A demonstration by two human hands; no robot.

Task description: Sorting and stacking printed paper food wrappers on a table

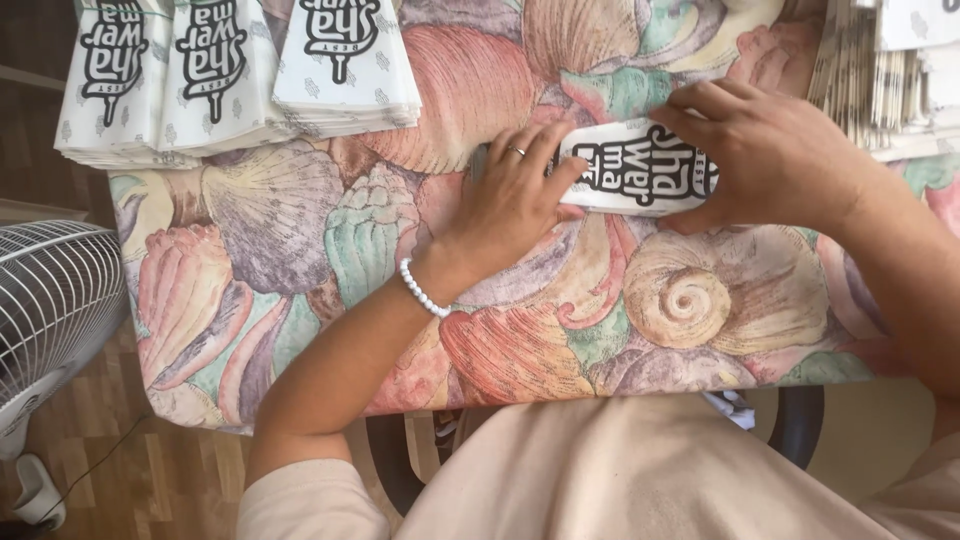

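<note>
In the upper middle of the frame lay a white paper bag (640, 168) with bold black lettering, flat on the counter (300, 260), which was draped in a cloth printed with large pastel seashells. We judged the bag light, thin and easily creased, the sort of thing that slides on cloth unless pinned, so it seemed best taken by its edges or pressed flat under the palm rather than pinched in the middle.

Our left hand (510, 205) rested at the bag's left end, fingers (535, 150) spread and extended, their tips pressing down on the paper rather than closed round it; a ring showed on one finger and a white bead bracelet (422, 290) circled the wrist. Our right hand (770, 155) covered the bag's right end from above, fingers loosely curved over the top edge, the thumb at the lower edge; whether it truly gripped the paper or only held it down we could not tell.

At the upper left of the frame sat stacks of finished bags (235, 75) of the same white print, fanned side by side. At the upper right stood a pile of unfolded paper sheets (880, 85). A white fan (50, 300) stood at the left edge over a wooden floor (150, 480).
</note>
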